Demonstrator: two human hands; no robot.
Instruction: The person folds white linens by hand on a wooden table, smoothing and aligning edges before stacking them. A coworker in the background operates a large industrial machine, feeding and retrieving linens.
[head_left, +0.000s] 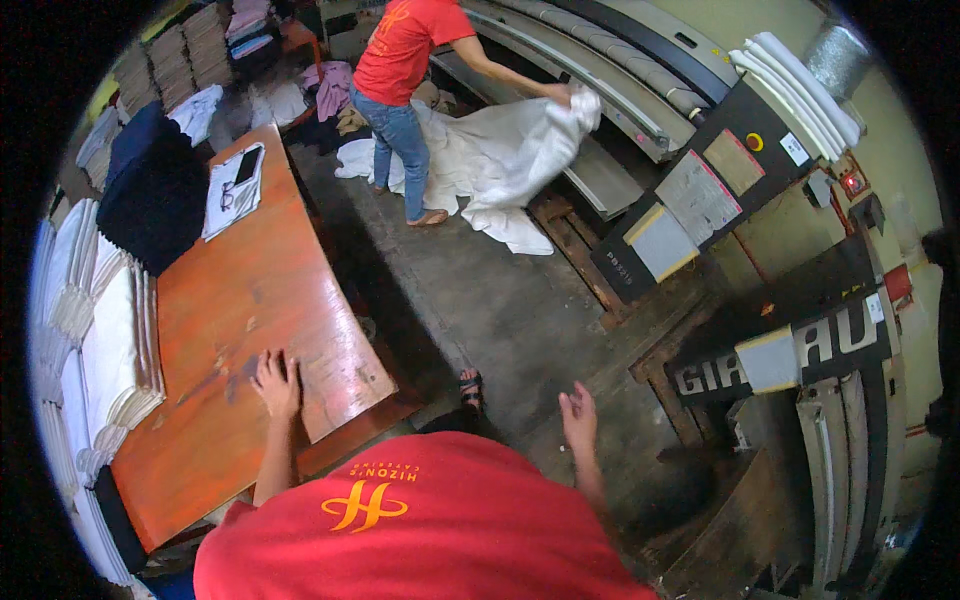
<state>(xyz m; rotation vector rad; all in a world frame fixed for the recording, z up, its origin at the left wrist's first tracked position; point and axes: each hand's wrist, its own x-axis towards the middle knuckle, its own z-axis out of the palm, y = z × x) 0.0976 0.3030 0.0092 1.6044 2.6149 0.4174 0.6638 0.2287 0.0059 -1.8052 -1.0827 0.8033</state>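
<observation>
My left hand (277,387) rests with fingers spread on the worn orange-brown wooden table (230,440), near its right end. It holds nothing. Out to the right, over the dark floor, my right hand (578,418) hangs in the air with its fingers apart and nothing in it. The nearest things to the left hand are stacks of folded white cloths (118,345) along the table's left side. Farther along the table lie a white cloth (225,205) with a pair of glasses (228,194) and a dark phone (247,165) on it.
Ahead, a co-worker in a red shirt (405,45) holds a large white cloth (480,150) that trails on the floor. A long roller machine (610,70) stands behind it. Another machine (830,450) stands at the right. Dark folded cloth (150,190) is piled at the left.
</observation>
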